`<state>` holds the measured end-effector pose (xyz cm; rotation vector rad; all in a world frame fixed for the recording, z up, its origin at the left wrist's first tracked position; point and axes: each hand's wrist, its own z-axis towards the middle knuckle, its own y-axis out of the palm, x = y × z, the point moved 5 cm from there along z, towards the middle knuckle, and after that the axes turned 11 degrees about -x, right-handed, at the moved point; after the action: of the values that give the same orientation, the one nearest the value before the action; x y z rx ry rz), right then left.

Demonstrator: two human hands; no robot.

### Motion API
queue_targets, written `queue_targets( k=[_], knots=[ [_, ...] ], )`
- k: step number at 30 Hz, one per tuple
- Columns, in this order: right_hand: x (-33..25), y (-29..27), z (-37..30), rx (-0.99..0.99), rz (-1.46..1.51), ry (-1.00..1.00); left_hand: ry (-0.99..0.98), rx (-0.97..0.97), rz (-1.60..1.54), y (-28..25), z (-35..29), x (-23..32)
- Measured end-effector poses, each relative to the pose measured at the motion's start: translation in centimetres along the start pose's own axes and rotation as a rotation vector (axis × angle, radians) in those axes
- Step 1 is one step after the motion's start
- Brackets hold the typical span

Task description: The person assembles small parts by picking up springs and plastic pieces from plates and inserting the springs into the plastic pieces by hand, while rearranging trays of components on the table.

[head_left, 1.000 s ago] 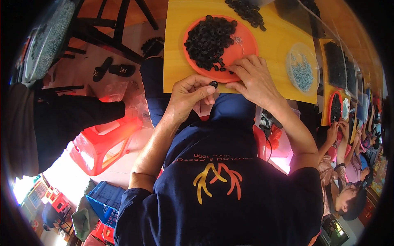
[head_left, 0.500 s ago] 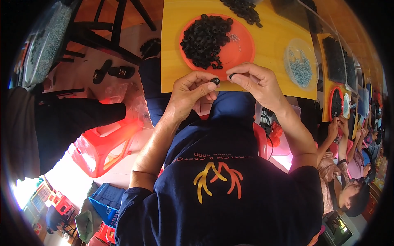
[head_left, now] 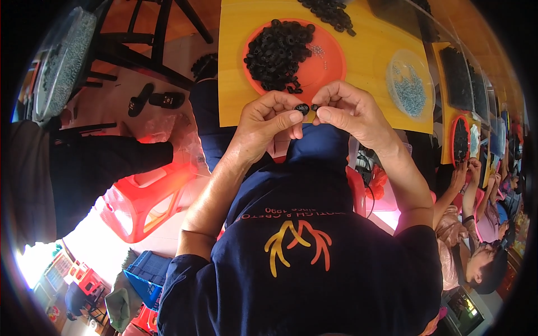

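Observation:
Between the thumb and fingers of my left hand is a round black ribbed part, shaped like a small knob. My right hand pinches a smaller black piece right beside it. The two pieces almost meet; whether they touch I cannot tell. Both hands are at the near edge of the yellow tabletop. Just beyond them lies an orange-red plate, heaped on its left with black parts and holding a few tiny metal pieces.
On the right stands a clear round tub of small silvery pieces. More black parts lie at the table's far side. A red stool and slippers are on the floor at left. Another person works at right.
My hands have come closer together, bringing the two black pieces nearly into contact. The piece in my left hand has turned, so its ribbed side shows rather than its hole.

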<state>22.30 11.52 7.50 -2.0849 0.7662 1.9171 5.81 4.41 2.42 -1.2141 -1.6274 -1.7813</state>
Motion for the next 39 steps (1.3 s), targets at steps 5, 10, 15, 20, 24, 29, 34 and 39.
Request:
queue_targets(
  k=[5,10,15,20,24,29,34,39],
  knots=[
    [0.1,-0.3,0.0,-0.037,-0.004,0.056,0.053,0.004,0.076,0.5,0.4,0.1],
    [-0.4,-0.3,0.0,-0.035,-0.047,0.078,-0.022,-0.027,0.152,0.7,0.5,0.2],
    [-0.9,-0.3,0.0,-0.017,-0.095,0.08,0.018,-0.052,0.162,0.9,0.7,0.1],
    [-0.7,-0.7,-0.4,-0.123,-0.26,0.242,-0.059,-0.086,0.156,0.9,0.4,0.0],
    [-1.2,-0.5,-0.9,-0.224,-0.496,0.252,-0.09,-0.111,0.155,1.9,0.2,0.4],
    [-2.4,-0.3,-0.7,-0.26,-0.691,0.168,-0.103,-0.131,0.191,2.3,0.5,0.2],
    [-2.4,0.4,-0.9,-0.18,-0.773,0.129,-0.182,-0.057,0.2,1.4,0.8,-0.7],
    [-1.7,0.5,-1.1,-0.186,-0.948,0.215,-0.187,-0.08,0.246,1.3,1.1,-1.4]
  ],
)
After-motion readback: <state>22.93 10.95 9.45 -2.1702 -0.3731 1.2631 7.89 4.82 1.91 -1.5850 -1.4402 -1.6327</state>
